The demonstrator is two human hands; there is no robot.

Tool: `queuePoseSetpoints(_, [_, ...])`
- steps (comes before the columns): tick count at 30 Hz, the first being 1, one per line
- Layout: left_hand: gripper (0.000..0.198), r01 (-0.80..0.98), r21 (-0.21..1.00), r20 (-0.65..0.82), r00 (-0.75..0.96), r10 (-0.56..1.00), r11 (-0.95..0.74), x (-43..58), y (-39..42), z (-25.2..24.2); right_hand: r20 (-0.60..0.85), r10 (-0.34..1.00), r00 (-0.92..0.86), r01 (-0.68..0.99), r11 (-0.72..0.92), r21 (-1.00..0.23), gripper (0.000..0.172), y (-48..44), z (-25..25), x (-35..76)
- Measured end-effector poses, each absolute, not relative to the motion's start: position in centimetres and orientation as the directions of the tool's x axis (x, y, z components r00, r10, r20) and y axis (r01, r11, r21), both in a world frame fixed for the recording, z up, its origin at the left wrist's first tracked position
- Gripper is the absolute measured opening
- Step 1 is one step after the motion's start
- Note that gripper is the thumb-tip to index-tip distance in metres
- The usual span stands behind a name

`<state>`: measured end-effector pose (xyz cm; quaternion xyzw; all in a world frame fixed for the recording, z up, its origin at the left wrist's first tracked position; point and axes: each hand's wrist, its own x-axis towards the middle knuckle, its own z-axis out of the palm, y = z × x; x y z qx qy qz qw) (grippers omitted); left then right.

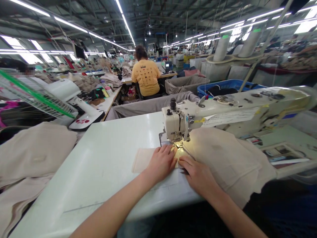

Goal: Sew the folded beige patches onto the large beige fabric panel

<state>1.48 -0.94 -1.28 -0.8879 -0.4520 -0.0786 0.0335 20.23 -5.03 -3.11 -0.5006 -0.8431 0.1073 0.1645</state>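
Note:
A beige fabric piece (223, 155) lies under the head of a cream sewing machine (223, 109), lit at the needle (179, 143). My left hand (160, 163) rests flat on a small beige panel (141, 158) just left of the needle, fingers stretched toward the presser foot. To the right of it, my right hand (196, 173) presses flat on the fabric, with fingers pointing at the needle. Both hands hold the cloth down on the white table (104, 165).
A stack of beige cut pieces (32, 155) lies at the table's left edge. A person in a yellow shirt (146, 76) sits ahead with their back to me. Grey fabric bins (148, 105) and a blue crate (223, 86) stand behind the machine. Thread cones (221, 48) rise at upper right.

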Motion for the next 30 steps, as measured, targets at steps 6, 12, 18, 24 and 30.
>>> queuePoseSetpoints(6, [0.034, 0.8, 0.009, 0.16, 0.591, 0.791, -0.6, 1.3, -0.6, -1.2, 0.119, 0.89, -0.439, 0.824, 0.452, -0.34, 0.042, -4.6, -2.4, 20.0])
queuePoseSetpoints(12, [0.031, 0.764, 0.017, 0.187, 0.631, 0.752, -0.645, 1.3, -2.0, -1.7, 0.088, 0.878, -0.471, 0.813, 0.471, -0.341, 0.047, -4.9, -2.2, 20.2])
queuePoseSetpoints(18, [0.025, 0.665, 0.079, 0.206, 0.718, 0.665, -0.743, 0.9, -3.8, -2.0, 0.054, 0.877, -0.478, 0.826, 0.469, -0.312, 0.058, -5.7, -2.9, 20.7])
queuePoseSetpoints(24, [0.022, 0.66, 0.086, 0.217, 0.718, 0.661, -0.746, 0.5, -2.2, -1.6, 0.046, 0.89, -0.453, 0.83, 0.44, -0.342, 0.051, -4.6, -2.2, 20.2])
queuePoseSetpoints(30, [0.027, 0.657, 0.091, 0.212, 0.721, 0.659, -0.748, 0.0, 0.8, -1.3, 0.057, 0.896, -0.44, 0.83, 0.43, -0.356, 0.041, -2.7, -1.1, 19.3])
